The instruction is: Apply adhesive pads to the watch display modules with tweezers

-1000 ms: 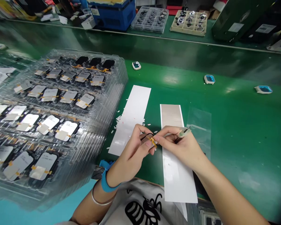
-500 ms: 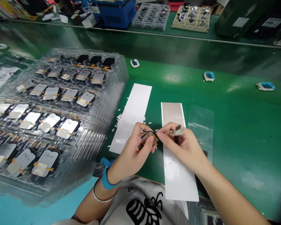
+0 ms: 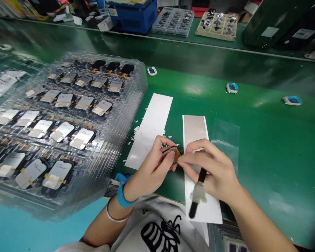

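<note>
Amber-taped small part (image 3: 173, 153) sits pinched in the left hand (image 3: 152, 171) fingers above the green worktop (image 3: 265, 140), the right hand (image 3: 212, 171) at its 3 o'clock clamping black tweezers (image 3: 198, 190) on its edge, so this looks like a placing step calling for steady alignment.

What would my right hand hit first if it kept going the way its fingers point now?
The right hand points leftward at the small part pinched in the left hand. Its fingertips look already at that part, so it would likely meet that first, then the left fingers; depth is hard to judge.
</note>
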Tool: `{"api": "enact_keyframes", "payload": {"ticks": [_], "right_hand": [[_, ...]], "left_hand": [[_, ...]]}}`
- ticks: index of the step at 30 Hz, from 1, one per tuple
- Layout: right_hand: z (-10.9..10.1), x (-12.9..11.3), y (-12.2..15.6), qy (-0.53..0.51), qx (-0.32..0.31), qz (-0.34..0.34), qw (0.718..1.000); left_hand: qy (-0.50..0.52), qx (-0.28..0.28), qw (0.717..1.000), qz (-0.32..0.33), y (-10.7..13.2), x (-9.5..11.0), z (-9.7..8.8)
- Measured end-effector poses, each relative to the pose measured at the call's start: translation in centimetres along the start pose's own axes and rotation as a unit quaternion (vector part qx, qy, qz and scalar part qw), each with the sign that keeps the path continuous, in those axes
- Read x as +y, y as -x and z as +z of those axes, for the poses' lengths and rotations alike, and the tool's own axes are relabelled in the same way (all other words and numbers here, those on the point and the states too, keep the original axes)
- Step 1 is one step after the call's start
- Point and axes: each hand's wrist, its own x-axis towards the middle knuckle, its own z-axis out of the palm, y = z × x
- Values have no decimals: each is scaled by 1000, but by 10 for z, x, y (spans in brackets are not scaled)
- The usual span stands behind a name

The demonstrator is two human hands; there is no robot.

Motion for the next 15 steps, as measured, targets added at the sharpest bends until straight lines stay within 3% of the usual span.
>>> {"api": "enact_keyframes", "payload": {"ticks": [2, 4, 8, 11, 15], "right_hand": [[0, -3, -3, -93, 35, 79, 992], [-2, -2, -6, -183, 46, 175, 966], [-7, 6, -10, -283, -6, 324, 903], [-5, 11, -11, -313, -57, 349, 881], [1, 11, -11, -320, -59, 366, 872]], "left_hand": [[-24, 4, 1000, 14, 1, -1, -1], [-48, 14, 998, 24, 1, -1, -1], [-76, 11, 996, 53, 1, 0, -1], [-93, 8, 994, 56, 2, -1, -2], [-122, 1, 992, 35, 3, -3, -3]]}}
